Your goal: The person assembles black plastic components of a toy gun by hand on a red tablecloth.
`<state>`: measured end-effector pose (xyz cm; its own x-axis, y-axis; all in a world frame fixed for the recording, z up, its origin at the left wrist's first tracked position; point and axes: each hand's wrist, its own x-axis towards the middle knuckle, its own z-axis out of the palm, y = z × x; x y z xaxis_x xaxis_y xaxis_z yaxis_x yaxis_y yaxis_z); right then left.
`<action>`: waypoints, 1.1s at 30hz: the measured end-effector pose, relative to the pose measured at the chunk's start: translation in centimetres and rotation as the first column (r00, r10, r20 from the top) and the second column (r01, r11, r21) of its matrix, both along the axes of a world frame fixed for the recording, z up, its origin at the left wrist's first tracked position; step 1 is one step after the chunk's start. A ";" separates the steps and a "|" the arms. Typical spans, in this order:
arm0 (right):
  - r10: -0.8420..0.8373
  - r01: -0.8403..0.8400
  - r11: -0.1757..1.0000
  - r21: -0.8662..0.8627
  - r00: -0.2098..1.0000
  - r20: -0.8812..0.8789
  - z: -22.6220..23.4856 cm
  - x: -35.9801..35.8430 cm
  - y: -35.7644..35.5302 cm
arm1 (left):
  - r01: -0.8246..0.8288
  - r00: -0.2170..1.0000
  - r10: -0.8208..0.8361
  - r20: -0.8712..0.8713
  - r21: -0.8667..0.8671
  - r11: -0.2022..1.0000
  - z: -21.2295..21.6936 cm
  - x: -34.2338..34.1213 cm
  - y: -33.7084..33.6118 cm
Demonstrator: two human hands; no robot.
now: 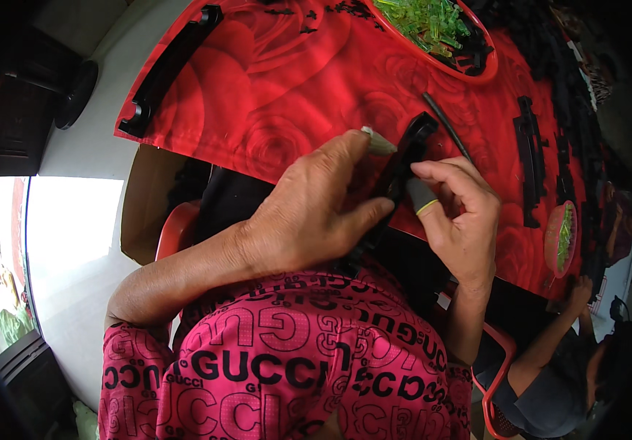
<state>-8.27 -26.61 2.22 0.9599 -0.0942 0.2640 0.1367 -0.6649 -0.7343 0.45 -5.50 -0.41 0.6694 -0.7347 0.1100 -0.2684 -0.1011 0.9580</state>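
Observation:
A long black plastic piece [420,130] is held at a slant over the front edge of the table, its lower end close to my shirt. My left hand [301,202] grips it from the left, fingers on the far side and thumb across it; a whitish cover sits on one fingertip. My right hand [470,220] is closed at the piece's right side, index finger and thumb nearly together against it. The thumb wears a dark grey finger cot with a yellow rim. Whatever lies between those fingertips is too small to make out. A thin black rod [446,126] lies just beyond the right hand.
The table has a red rose-patterned cloth [279,81]. Another long black piece [173,70] lies at its left edge, more black parts [530,161] at right. A red bowl [488,70] holds green plastic bits; a pink basket [553,242] holds more. Another person [550,385] sits at right.

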 end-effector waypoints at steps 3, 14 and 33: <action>-0.024 0.005 0.960 -0.279 0.998 -0.063 0.2 0.0 0.5 | -0.022 0.995 0.014 0.104 0.074 0.997 0.1 -0.6 -0.4; 0.043 -0.076 0.931 -0.357 0.994 -0.100 0.6 1.5 -0.1 | -0.176 0.924 0.099 0.370 0.181 0.968 -0.7 -1.8 -1.9; -0.068 0.239 0.734 0.636 0.957 -0.281 -2.1 0.9 -0.6 | -0.081 0.987 0.071 0.144 0.065 0.995 0.1 -2.1 -0.5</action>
